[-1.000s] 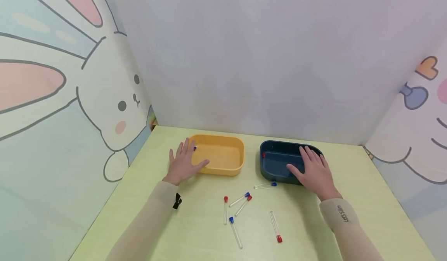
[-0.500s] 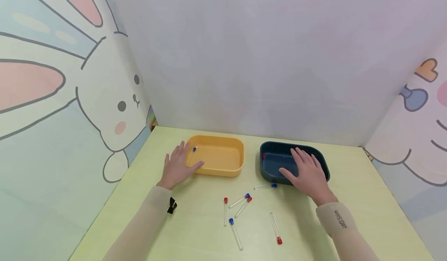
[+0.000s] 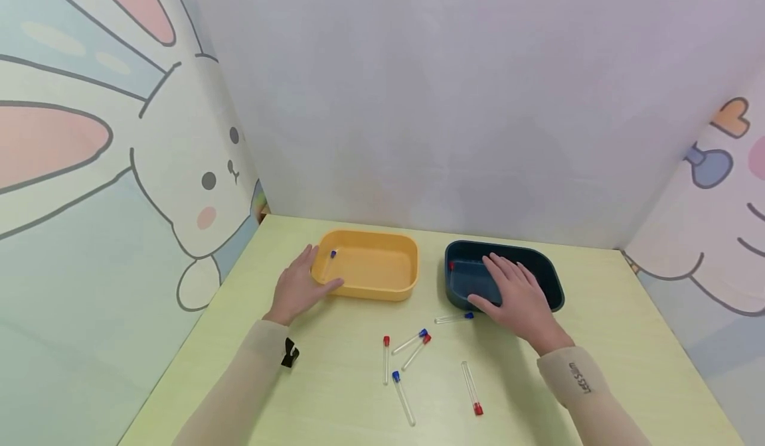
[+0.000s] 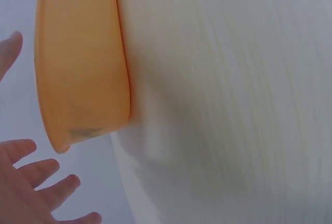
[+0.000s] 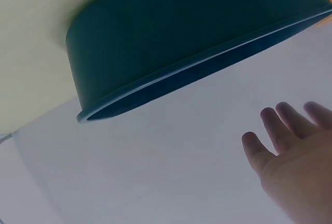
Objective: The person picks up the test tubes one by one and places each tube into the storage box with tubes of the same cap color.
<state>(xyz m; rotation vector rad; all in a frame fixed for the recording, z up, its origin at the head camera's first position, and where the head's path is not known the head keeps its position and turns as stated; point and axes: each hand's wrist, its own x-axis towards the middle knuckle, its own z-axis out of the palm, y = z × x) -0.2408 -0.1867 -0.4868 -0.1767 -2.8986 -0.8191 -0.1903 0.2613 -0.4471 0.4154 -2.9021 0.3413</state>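
My left hand [image 3: 295, 291] hovers at the left end of a yellow tray [image 3: 411, 293], fingers spread and holding nothing. In the left wrist view, a gap shows between the fingers and the yellow wall. Inside that tray lies a tube with a blue cap [image 3: 333, 254]. Over the near side of a dark blue tray [image 3: 556, 287] is my right hand [image 3: 521, 306], its fingers extended and holding nothing. The right wrist view shows it apart from the rim. A red cap [image 3: 451, 265] is visible in the dark tray; the rest of that tube is hard to make out.
Several clear capped tubes lie on the pale table [image 3: 335, 393] in front of the trays. One blue-capped tube [image 3: 454, 318] sits close to the dark tray; a red-capped tube [image 3: 472, 387] lies nearer me. A plain backdrop [image 3: 430, 134] stands behind.
My left hand has drawn back left and slightly down, uncovering the blue cap and the yellow tray's left rim. The right hand has shifted left over the dark tray. The tubes have stayed put.
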